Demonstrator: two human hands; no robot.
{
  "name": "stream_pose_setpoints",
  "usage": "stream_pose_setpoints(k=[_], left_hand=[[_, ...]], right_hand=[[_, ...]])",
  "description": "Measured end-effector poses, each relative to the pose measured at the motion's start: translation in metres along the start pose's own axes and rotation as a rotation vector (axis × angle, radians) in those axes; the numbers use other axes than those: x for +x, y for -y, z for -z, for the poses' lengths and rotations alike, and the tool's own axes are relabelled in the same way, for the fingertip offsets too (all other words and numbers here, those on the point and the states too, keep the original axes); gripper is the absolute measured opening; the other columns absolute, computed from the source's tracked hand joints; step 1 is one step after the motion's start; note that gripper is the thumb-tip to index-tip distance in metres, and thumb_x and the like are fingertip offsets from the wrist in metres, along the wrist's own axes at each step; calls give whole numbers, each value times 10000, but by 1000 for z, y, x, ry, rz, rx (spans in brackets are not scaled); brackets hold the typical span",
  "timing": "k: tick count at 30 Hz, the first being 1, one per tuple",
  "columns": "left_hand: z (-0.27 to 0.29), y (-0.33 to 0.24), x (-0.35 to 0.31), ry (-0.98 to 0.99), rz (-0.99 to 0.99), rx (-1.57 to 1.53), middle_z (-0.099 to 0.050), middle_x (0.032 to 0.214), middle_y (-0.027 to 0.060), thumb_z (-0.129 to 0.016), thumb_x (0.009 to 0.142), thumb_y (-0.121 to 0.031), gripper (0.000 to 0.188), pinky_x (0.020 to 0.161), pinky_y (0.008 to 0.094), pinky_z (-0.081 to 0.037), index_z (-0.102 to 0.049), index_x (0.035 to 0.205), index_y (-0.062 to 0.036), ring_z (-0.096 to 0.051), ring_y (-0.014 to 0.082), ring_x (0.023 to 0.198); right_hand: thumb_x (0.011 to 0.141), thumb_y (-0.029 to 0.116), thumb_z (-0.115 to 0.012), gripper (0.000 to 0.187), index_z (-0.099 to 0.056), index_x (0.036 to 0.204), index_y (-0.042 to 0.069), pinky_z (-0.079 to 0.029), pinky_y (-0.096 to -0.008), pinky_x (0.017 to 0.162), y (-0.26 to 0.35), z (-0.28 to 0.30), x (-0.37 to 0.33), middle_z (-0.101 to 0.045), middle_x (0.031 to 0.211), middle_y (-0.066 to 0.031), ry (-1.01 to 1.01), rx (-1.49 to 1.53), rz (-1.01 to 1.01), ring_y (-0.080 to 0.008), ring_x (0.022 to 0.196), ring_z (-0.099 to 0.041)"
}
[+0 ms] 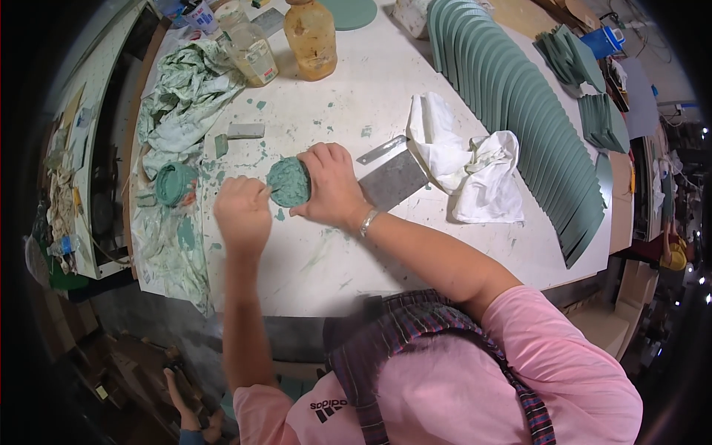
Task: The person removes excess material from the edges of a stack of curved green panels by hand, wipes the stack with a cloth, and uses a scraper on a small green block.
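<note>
A round mass of rough green paste (288, 182) is on the white table (319, 259) in front of me; whether a tub surrounds it, I cannot tell. My right hand (331, 182) is curved around its right side, thumb at the near edge and fingers at the far edge. My left hand (243, 213) is closed in a fist at its left side, with the fingertips at the paste; anything inside that fist is hidden. Right of my right hand lie a flat grey metal plate (393, 182) and a narrow metal strip (381, 150).
A green-smeared round container (175, 184) and stained cloth (189, 89) are on the left. Bottles (310, 41) and a glass jar (252, 55) stand at the back. A white cloth (482, 178) lies beside a long row of overlapping green pieces (519, 119).
</note>
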State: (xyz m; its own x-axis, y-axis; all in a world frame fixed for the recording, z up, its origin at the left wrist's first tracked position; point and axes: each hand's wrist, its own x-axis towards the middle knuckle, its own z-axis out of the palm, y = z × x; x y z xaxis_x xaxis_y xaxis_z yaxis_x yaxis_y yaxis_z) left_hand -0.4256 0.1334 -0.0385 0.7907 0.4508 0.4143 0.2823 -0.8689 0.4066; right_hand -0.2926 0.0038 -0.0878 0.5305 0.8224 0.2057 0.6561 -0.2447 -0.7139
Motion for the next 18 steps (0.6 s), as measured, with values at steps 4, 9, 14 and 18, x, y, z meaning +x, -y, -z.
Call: stream_pose_setpoints(k=[4,9,14,18], left_hand=[[-8,2,-5,1,122,31,-607,738,108,-728,775,-25,100,670,439,-464,-633,745,-35,-579,331,749],[9,-11,1,31,452,-151,-641,755,126,-729,819,-56,87,688,435,-474,-655,804,-13,-617,349,769],[-7,-1,-10,70,426,45,-653,784,136,-736,836,-111,110,690,449,-479,-679,837,-17,-626,359,760],[4,-5,-6,120,346,-12,-658,799,125,-710,859,-112,101,684,449,-474,-669,821,-28,-629,358,774]], right_hand=[[517,317,-973,855,-586,1230,50,-343,-464,1105,1,-1,0,-546,1199,-135,11,3,6,-358,1202,-476],[525,321,-965,836,-587,1217,46,-346,-463,1097,0,2,0,-544,1185,-133,-15,3,5,-359,1201,-475],[539,324,-954,819,-588,1215,43,-347,-464,1097,5,0,2,-537,1196,-140,7,-3,2,-360,1207,-468],[542,319,-952,811,-593,1215,45,-354,-464,1096,1,3,-1,-535,1205,-141,8,-8,-17,-364,1214,-463]])
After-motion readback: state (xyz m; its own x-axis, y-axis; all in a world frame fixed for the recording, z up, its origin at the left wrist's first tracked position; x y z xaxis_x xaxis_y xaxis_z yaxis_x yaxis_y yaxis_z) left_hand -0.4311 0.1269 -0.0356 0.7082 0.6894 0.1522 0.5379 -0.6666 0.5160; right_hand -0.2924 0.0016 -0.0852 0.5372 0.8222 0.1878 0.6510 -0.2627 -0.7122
